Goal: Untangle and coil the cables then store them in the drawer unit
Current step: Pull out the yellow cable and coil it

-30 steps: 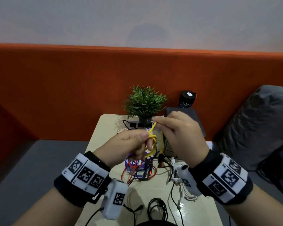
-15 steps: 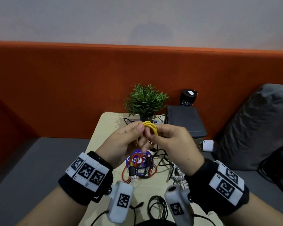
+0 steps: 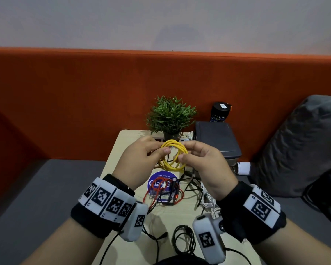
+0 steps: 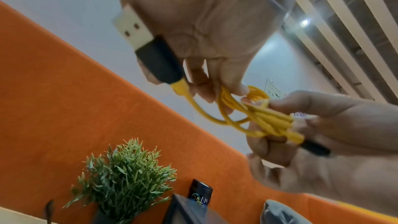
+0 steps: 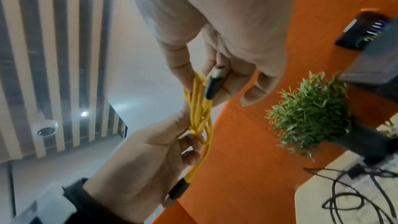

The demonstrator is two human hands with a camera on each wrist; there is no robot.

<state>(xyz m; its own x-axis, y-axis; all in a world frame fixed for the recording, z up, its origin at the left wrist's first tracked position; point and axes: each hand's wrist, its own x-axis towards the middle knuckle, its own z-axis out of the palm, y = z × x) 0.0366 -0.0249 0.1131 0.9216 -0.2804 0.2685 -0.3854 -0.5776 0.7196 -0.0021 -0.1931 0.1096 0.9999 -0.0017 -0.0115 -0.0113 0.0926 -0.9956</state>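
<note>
Above the middle of the desk [image 3: 120,150], the left hand [image 3: 139,165] and right hand [image 3: 204,169] each pinch a side of the coiled yellow cable [image 3: 173,155]. A round blue sticker [image 3: 161,183] reads "Let's keep our", the rest hidden under tangled red and black cables [image 3: 166,196]. The dark drawer unit [image 3: 216,138] stands at the far right corner, its front hidden.

**Around the table**

A plant [image 3: 170,115] is standing at the far edge of the table [image 3: 111,169], against an orange panel [image 3: 65,102]. A black can [image 3: 221,111] is sitting to its right. A blue sticker [image 3: 161,181] is lying on the tabletop. A grey cushion [image 3: 298,146] is leaning at the right. A ceiling camera [image 5: 46,129] is showing overhead.
</note>
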